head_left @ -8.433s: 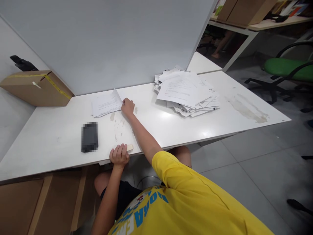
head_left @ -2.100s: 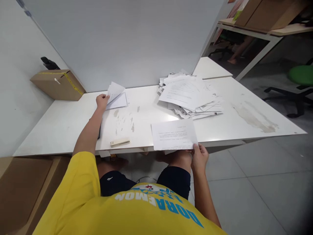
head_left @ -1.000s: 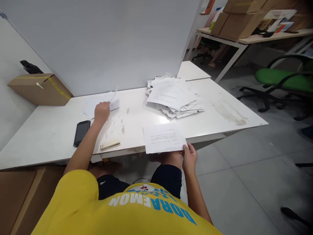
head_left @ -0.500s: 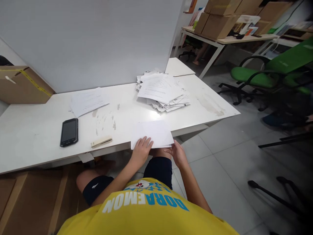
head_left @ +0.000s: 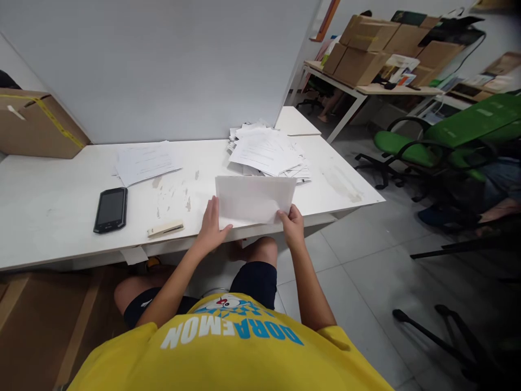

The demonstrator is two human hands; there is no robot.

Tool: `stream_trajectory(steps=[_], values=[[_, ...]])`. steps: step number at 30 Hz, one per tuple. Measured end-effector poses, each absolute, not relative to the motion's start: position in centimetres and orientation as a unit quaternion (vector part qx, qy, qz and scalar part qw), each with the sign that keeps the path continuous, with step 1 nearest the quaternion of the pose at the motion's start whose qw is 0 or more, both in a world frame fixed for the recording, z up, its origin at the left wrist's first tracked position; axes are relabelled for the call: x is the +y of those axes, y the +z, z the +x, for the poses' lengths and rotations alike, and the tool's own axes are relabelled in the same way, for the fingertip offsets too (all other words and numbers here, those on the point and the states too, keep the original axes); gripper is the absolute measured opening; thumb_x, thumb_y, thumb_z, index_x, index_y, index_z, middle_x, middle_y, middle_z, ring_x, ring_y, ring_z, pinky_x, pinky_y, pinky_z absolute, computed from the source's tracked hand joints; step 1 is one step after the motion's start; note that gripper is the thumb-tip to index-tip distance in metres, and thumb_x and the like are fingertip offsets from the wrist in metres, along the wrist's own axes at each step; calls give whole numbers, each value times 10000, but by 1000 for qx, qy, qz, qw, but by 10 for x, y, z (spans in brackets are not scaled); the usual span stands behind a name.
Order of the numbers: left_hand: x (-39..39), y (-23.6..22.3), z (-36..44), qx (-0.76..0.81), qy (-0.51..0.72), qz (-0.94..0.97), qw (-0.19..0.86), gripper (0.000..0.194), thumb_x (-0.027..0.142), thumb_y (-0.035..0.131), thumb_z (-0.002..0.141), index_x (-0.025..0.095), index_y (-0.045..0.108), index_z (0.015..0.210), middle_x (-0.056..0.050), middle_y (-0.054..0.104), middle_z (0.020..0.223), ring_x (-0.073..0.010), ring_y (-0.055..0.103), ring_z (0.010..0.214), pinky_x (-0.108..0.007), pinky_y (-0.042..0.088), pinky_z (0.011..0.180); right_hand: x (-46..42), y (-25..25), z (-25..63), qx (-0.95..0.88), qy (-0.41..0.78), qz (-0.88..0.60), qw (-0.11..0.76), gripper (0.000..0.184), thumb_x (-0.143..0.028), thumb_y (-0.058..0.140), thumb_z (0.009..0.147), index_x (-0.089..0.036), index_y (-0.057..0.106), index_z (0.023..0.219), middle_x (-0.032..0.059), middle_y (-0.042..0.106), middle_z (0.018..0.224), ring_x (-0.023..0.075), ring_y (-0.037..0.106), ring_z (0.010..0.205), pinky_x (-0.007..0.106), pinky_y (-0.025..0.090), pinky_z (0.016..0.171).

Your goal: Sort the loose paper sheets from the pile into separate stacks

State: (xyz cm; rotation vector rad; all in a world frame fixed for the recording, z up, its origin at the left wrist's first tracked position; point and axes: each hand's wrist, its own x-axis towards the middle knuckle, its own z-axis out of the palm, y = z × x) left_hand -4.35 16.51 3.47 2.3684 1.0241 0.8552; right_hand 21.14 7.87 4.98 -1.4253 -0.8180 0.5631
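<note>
Both my hands hold a folded white sheet of paper (head_left: 254, 199) at the front edge of the white table (head_left: 61, 217). My left hand (head_left: 212, 221) grips its lower left corner, and my right hand (head_left: 290, 221) grips its lower right corner. The sheet's blank side faces me and it is lifted slightly off the table. Behind it lies a messy pile of printed papers (head_left: 266, 153). A small flat stack of papers (head_left: 144, 163) lies at the back left.
A black phone (head_left: 110, 209) and a small beige stapler-like thing (head_left: 165, 228) lie left of my hands. A cardboard box (head_left: 36, 125) stands at the far left against the white partition. Green office chairs (head_left: 448, 141) and a table with boxes (head_left: 378, 49) are to the right.
My left hand left the small stack at the back left and came to the sheet by my right hand. Both hands now hold that sheet, raised and folded over.
</note>
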Motion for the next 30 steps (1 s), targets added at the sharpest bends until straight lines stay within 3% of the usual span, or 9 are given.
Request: stream_trajectory(steps=[3,8,14,21,24,27,28,30], values=[[179,45,-46,415,397,781,248,961,416,588,918,284,-100,1575,-142,30,1673,-330,103,1541,-541,219,1227,98,54,200,-336,207,-592,702,269,-427,600,744,-225,539,912,-2,607,857,164,541,835,286,453,787],[193,58,-49,406,464,741,264,945,461,598,919,310,-75,1565,-163,243,1618,-300,258,1504,-504,270,1210,118,42,181,-334,219,-574,715,289,-438,562,764,-242,497,967,24,614,958,179,560,927,318,459,888],[199,34,-41,404,478,709,327,672,500,561,927,260,266,1481,-154,455,1473,-275,461,1378,-448,395,1139,117,20,174,-363,246,-548,712,386,-465,598,748,-241,501,1047,62,629,1050,214,578,1050,367,439,967],[185,38,-36,414,478,693,346,396,414,450,979,236,424,1332,-127,604,1289,-243,591,1224,-408,478,1051,114,23,183,-362,276,-574,681,317,-463,623,709,-241,512,907,-14,621,830,162,568,824,301,460,805],[160,46,-54,428,443,698,365,467,370,443,977,252,362,1422,-136,584,1342,-239,586,1242,-382,503,1014,94,25,185,-375,337,-599,622,360,-420,666,688,-227,568,976,-20,642,784,160,569,759,291,449,734],[126,45,-80,459,424,658,420,677,337,464,962,289,129,1548,-142,608,1310,-220,651,1133,-353,550,909,69,25,183,-374,427,-612,550,477,-393,711,674,-225,613,1109,1,698,811,182,605,764,307,458,716],[116,43,-89,468,421,639,442,701,333,471,956,292,108,1555,-137,636,1253,-213,681,1049,-341,565,852,63,24,180,-364,444,-614,541,531,-395,727,666,-228,616,1158,10,712,833,191,618,781,314,465,720],[99,38,-106,484,407,610,477,655,329,498,936,292,224,1530,-109,672,1120,-189,698,850,-306,568,722,54,21,173,-343,464,-615,537,667,-400,761,645,-239,594,1270,20,729,887,200,636,817,324,479,733]])
